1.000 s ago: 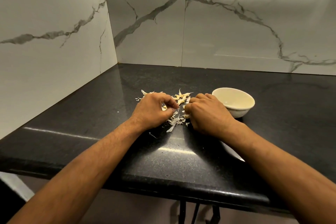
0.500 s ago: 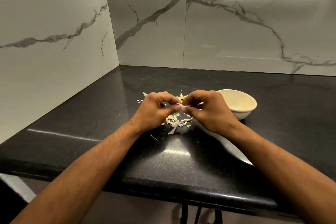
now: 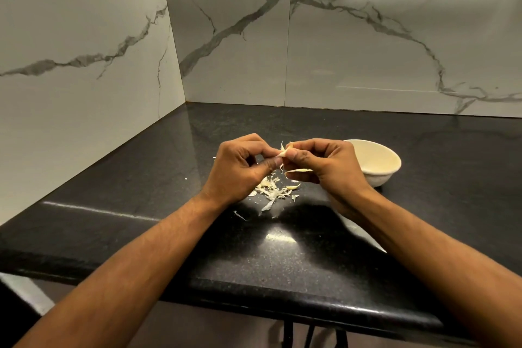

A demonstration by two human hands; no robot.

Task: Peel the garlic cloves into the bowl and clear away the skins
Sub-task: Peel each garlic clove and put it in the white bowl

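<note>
Garlic clove [image 3: 284, 153] pinched between both hands [image 3: 285, 162] above skins [image 3: 275, 192] mid-tabletop, peeling underway; next, strip and drop into bowl [image 3: 375, 162].

My hands [image 3: 240, 167] [image 3: 324, 167] met above the skins [image 3: 275, 191] on the counter [image 3: 141, 206]; bowl [image 3: 375, 162] lay just right.
</note>
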